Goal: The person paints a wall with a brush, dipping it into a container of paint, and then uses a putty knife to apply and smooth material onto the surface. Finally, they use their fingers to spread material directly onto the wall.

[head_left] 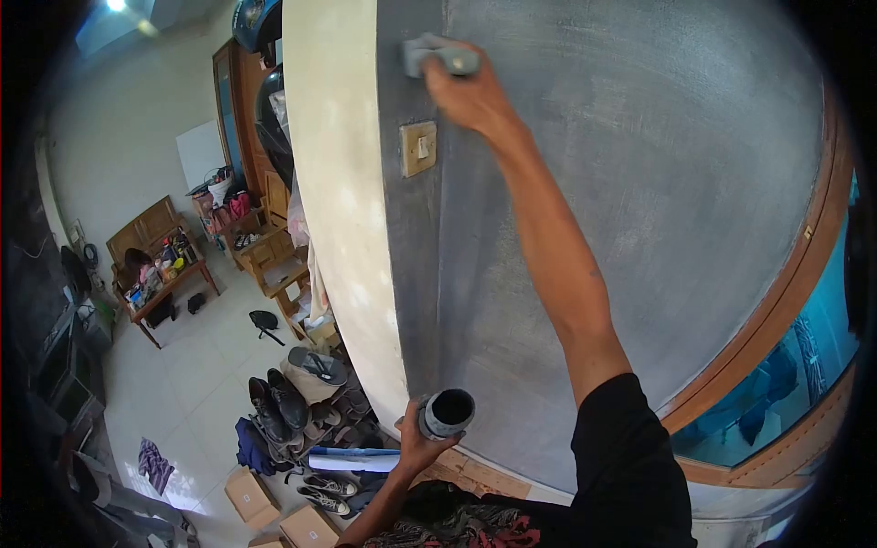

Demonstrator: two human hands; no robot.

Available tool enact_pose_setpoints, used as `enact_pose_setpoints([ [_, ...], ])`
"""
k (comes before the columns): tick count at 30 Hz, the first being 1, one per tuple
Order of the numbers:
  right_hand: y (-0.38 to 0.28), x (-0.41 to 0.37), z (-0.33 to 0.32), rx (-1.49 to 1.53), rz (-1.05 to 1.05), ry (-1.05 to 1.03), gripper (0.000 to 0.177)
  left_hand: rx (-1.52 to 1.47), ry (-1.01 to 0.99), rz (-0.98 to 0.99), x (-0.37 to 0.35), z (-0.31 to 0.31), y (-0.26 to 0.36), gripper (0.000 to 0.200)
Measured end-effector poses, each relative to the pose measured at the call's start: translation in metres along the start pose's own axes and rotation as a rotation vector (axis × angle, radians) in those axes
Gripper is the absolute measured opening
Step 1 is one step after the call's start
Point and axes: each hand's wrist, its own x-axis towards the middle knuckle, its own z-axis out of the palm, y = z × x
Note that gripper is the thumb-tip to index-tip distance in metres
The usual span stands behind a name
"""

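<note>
My right hand [468, 99] is raised high against the dark grey wall [585, 210], its fingers closed on a grey-smeared paintbrush [463, 62]. The head of the brush meets the narrow grey strip near the wall's corner, a little above a light switch [419, 149]; motion blurs it. Low in front of me, my left hand [422, 449] is wrapped around a paint container [449, 413]. Its mouth faces up and the inside looks dark. The wall's grey coat is streaky and uneven.
A cream wall edge [343, 183] borders the grey strip. Below lie shoes [279, 402], cardboard boxes [251, 498] and a cloth [155, 463] on the tiled floor. A wooden bench [151, 228] and a cluttered low table [174, 283] stand at left. A wood-framed window [776, 384] is at right.
</note>
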Motion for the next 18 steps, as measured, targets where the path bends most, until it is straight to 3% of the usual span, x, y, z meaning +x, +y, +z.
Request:
enact_pose_setpoints([
  [4, -0.034, -0.012, -0.007, 0.223, -0.092, -0.054, 0.037, 0.004, -0.008, 0.017, 0.001, 0.0, 0.001, 0.089],
  [6, -0.031, -0.018, -0.024, 0.288, -0.283, 0.129, 0.038, -0.002, -0.012, 0.028, -0.002, -0.001, 0.002, 0.09],
  [7, -0.024, -0.018, -0.034, 0.29, -0.281, 0.124, 0.038, -0.047, -0.01, 0.013, -0.001, -0.002, 0.006, 0.089],
  [9, -0.008, -0.005, -0.048, -0.046, -0.09, 0.174, 0.038, -0.091, -0.002, -0.003, -0.001, -0.005, 0.013, 0.089],
  [12, 0.017, 0.008, -0.031, -0.149, 0.012, 0.141, 0.041, -0.177, 0.022, -0.022, -0.002, -0.006, 0.015, 0.088],
  [16, 0.025, 0.012, 0.007, -0.046, -0.064, 0.099, 0.042, -0.041, 0.003, -0.001, 0.001, -0.002, 0.007, 0.088],
  [18, 0.011, 0.003, 0.001, 0.184, -0.021, -0.023, 0.041, -0.042, -0.002, 0.0, 0.001, 0.001, 0.006, 0.088],
])
